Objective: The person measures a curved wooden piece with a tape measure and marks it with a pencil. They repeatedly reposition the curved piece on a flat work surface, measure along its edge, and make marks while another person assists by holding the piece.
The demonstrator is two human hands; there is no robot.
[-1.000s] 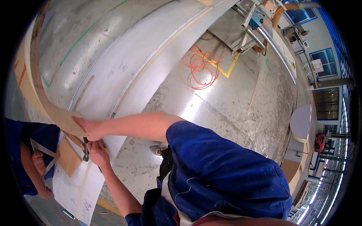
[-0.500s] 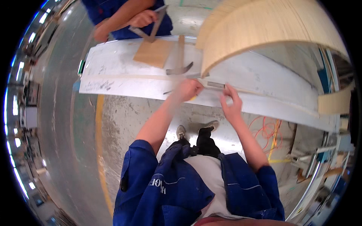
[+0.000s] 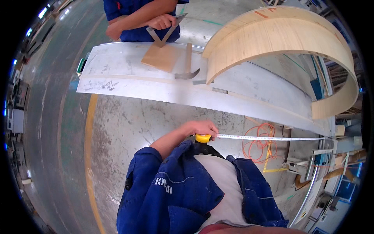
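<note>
My left hand grips a yellow tape measure in front of my body. Its white blade extends horizontally to the right, below the long table's near edge. My right hand is out of view. On the long white table above them lie a claw hammer with a wooden handle, a thin tan board and a short strip. A large curved plywood piece stands on the table's right part.
A co-worker's hand holds a metal square across the table, arms crossed above its far edge. An orange hose lies coiled on the floor near yellow markings. Equipment with a corrugated duct stands at the right.
My head has turned. Since half a second ago my left hand has dropped back from the table holding the tape measure, its blade now out, and my right hand has left view.
</note>
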